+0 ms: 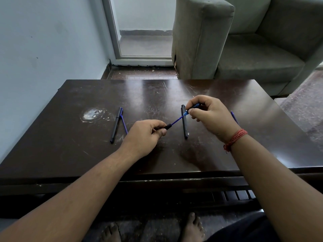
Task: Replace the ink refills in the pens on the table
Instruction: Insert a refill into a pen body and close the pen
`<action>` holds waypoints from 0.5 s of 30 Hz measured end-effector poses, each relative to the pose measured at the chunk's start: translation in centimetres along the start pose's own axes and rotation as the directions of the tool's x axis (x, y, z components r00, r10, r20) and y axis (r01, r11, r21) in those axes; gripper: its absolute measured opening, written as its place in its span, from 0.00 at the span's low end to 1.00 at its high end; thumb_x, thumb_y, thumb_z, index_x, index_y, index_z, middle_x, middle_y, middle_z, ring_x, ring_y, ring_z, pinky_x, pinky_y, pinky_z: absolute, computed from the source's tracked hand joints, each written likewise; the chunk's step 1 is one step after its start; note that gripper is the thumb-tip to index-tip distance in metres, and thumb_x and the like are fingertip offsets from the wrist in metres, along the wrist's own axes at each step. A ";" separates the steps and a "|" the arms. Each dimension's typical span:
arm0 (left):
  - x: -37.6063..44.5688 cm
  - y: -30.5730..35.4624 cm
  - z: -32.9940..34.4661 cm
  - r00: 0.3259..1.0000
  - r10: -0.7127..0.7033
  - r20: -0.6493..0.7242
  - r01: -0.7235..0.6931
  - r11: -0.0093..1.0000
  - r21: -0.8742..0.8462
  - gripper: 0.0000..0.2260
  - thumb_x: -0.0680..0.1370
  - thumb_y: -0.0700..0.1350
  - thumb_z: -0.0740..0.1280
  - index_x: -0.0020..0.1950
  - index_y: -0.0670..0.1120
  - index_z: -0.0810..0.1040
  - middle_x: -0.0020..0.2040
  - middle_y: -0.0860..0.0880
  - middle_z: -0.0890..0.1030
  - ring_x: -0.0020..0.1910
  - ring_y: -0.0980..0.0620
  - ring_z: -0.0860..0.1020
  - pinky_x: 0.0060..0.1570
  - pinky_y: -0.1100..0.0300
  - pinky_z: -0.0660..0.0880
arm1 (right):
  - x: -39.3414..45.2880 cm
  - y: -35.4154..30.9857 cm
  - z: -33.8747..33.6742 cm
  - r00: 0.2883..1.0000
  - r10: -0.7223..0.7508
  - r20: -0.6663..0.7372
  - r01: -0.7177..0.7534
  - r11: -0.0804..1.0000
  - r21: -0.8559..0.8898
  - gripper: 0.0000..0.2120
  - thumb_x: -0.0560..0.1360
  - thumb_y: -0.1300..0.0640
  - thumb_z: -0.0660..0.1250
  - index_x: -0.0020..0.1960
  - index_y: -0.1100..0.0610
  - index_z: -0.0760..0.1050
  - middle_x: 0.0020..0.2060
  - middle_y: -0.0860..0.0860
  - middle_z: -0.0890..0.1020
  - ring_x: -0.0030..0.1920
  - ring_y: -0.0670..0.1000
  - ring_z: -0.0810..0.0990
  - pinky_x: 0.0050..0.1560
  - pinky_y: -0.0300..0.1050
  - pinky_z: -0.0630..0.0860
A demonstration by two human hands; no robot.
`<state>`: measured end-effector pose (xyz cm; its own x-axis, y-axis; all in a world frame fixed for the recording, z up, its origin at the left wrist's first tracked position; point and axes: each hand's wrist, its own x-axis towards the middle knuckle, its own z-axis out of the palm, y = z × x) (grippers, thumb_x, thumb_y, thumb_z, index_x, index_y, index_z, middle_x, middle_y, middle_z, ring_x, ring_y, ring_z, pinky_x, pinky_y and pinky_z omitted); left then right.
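Above the scratched glossy worktop (227, 105), your left hand (145, 135) pinches a black grip section (168, 126), your right hand (208, 114) pinching its thin blue refill (177, 120).

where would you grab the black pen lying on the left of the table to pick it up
Pinch the black pen across its mid-barrel from above. It lies flat on the table, with a loose blue refill close along its right side, so come from the left.

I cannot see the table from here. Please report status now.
Left hand grips black pen tip; right hand pinches blue refill. Black barrel lies below on table. Nothing blocking.
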<state>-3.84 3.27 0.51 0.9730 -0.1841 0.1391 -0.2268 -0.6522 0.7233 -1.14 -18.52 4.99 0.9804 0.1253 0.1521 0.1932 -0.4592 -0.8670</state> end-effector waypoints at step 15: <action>0.0 0.0 0.0 1.000 0.003 0.002 -0.003 1.000 -0.001 0.09 0.79 0.44 0.69 0.57 0.51 0.84 0.39 0.57 0.83 0.40 0.57 0.81 0.48 0.53 0.81 | -0.1 -0.2 0.4 0.999 -0.018 0.042 0.021 0.999 -0.048 0.06 0.73 0.61 0.67 0.45 0.53 0.81 0.44 0.57 0.83 0.41 0.56 0.80 0.49 0.59 0.81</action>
<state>-3.84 3.28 0.53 0.9723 -0.1875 0.1398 -0.2296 -0.6512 0.7233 -1.31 -18.10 4.97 0.9741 0.1709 0.1479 0.2149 -0.4982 -0.8400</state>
